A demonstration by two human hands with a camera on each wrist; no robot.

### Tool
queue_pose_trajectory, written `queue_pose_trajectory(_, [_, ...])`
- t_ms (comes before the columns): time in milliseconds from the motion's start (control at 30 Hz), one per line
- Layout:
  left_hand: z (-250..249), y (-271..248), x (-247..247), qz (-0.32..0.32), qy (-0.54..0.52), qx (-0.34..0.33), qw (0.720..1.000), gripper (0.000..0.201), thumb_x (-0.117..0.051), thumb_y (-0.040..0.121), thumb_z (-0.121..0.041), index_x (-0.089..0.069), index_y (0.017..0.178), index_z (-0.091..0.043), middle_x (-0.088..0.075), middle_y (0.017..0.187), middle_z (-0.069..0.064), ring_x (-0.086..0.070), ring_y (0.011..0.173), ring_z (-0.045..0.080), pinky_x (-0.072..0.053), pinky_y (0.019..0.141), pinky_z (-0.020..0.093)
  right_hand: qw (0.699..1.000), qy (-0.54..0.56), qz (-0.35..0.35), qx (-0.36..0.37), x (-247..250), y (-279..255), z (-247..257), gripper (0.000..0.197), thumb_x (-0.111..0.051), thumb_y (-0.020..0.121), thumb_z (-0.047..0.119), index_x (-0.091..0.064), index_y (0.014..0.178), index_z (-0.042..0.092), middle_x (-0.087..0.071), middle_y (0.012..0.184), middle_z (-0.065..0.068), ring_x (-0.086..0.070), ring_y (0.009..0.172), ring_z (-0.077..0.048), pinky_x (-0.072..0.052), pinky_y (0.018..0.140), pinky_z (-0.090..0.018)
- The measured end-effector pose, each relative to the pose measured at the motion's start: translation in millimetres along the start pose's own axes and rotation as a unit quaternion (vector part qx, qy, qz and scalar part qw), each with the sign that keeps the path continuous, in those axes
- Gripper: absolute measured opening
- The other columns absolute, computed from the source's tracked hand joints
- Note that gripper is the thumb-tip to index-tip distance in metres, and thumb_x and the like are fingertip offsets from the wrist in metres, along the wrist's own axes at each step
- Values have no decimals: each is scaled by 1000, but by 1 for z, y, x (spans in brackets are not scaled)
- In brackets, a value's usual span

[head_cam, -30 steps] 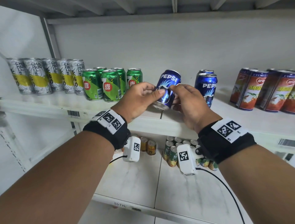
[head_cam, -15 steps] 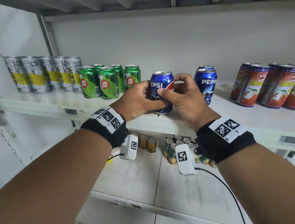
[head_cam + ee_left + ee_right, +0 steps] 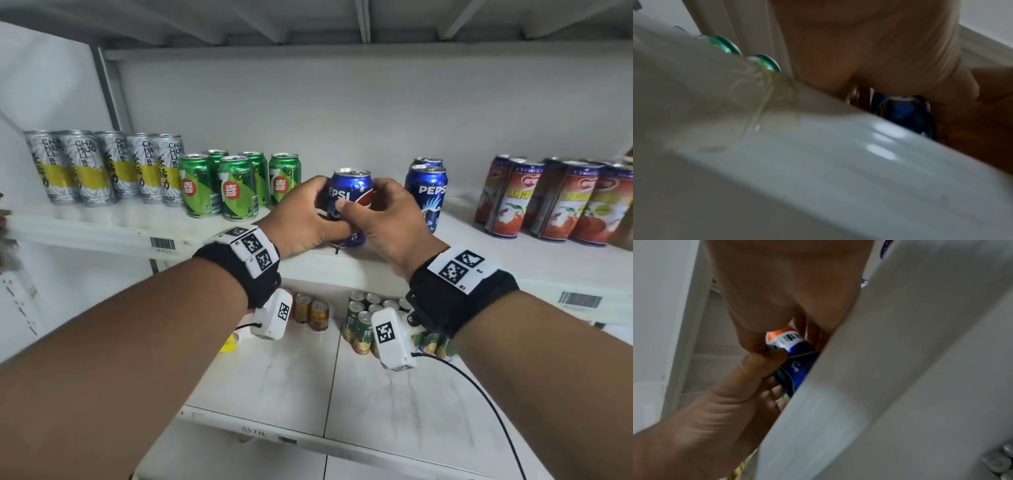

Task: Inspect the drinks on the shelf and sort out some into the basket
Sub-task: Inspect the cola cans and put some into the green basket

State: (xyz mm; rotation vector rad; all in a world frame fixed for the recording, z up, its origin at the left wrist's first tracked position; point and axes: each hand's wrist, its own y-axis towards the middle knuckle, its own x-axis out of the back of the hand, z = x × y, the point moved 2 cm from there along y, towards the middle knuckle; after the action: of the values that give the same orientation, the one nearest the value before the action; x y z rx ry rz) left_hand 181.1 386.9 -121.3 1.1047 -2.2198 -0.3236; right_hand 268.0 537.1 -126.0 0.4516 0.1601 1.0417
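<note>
I had both hands on one upright blue Pepsi can (image 3: 350,192) at the front of the shelf (image 3: 102,236). My left hand (image 3: 301,219) wrapped its near-left side and my right hand (image 3: 387,219) its right side, thumbs crossing over the label. The right wrist view showed the fingers of both hands curled round the can (image 3: 795,356), behind the shelf's front lip. In the left wrist view only its blue base (image 3: 904,112) showed under the palm, and I could not tell whether it rested on the shelf or hung just clear of it.

I judged it a sealed, full can: fairly heavy for its size, stiff along the wall, yet thin enough to dent under a hard squeeze, and smooth enough to slip. The mid-body, fingers opposite thumb, seemed the place to hold, and one hand would probably do.

Counted from the head view: two more Pepsi cans (image 3: 426,195) stood just to the right of my right hand, one behind the other. Five green cans (image 3: 236,188) stood close to the left of my left hand, and five tall silver-and-yellow cans (image 3: 113,168) farther left. Well to the right stood a cluster of tall red lychee cans (image 3: 561,202), at least five, the edge of the frame cutting them off. Small cans (image 3: 310,310) sat on the lower shelf below my wrists, too hidden to count. No basket was in view.
</note>
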Motion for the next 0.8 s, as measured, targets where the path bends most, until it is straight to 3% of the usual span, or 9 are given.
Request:
queue_pose_trajectory(133, [-22, 13, 6, -7, 69, -24, 997, 73, -98, 68, -26, -60, 130, -17, -72, 112, -4, -71, 111, 19, -62, 97, 41, 983, -177, -29, 36, 10, 7, 24, 51, -89, 78, 43, -66, 116, 19, -74, 100, 4, -73, 89, -11, -60, 78, -28])
queue_pose_trajectory(267, [-40, 32, 6, 32, 134, -13, 990, 63, -99, 73, -31, -62, 123, -19, -73, 112, 0, -73, 108, 23, -62, 96, 42, 960, -262, -40, 95, 33, 19, 60, 32, -82, 85, 37, -71, 108, 18, -72, 97, 3, -68, 88, -14, -54, 75, -24])
queue_pose_trajectory(333, [-47, 44, 5, 69, 158, -7, 985, 61, -93, 79, -21, -61, 130, -20, -72, 117, 0, -73, 110, 22, -63, 94, 39, 908, -392, -7, 149, 44, 27, 76, 23, -75, 88, 31, -74, 109, 20, -70, 97, 5, -65, 89, -14, -47, 75, -19])
queue_pose_trajectory(400, [-54, 55, 4, 118, 181, -5, 976, 62, -89, 83, -19, -61, 138, -21, -73, 120, -3, -74, 108, 18, -63, 91, 34, 843, -503, 39, 187, 52, 36, 84, 22, -71, 88, 25, -75, 109, 19, -67, 100, 3, -60, 91, -15, -42, 76, -22])
queue_pose_trajectory(467, [-61, 69, 4, 158, 224, -13, 962, 50, -88, 85, -28, -67, 129, -23, -75, 115, -6, -75, 103, 15, -64, 85, 32, 807, -553, 62, 195, 59, 46, 84, 23, -72, 87, 23, -76, 109, 18, -65, 103, -2, -60, 92, -19, -43, 82, -27])
queue_pose_trajectory(533, [-65, 85, 3, 176, 270, -24, 946, 44, -87, 83, -38, -69, 121, -25, -75, 110, -8, -74, 100, 14, -63, 85, 32, 796, -572, 62, 190, 63, 57, 82, 24, -73, 86, 26, -76, 109, 19, -64, 103, -2, -61, 95, -22, -45, 85, -29])
queue_pose_trajectory(633, [-64, 108, 0, 179, 300, -42, 936, 53, -83, 73, -50, -69, 117, -26, -74, 108, -8, -73, 98, 14, -62, 86, 34, 783, -593, 65, 176, 65, 72, 77, 27, -72, 85, 32, -75, 110, 23, -59, 98, 3, -57, 94, -21, -47, 87, -31])
queue_pose_trajectory(800, [-51, 158, -5, 190, 318, -74, 926, 41, -85, 82, -37, -71, 119, -27, -73, 111, -9, -72, 101, 14, -62, 90, 34, 770, -624, 77, 109, 76, 100, 73, 23, -70, 83, 41, -72, 104, 32, -61, 97, 10, -56, 96, -17, -49, 85, -32])
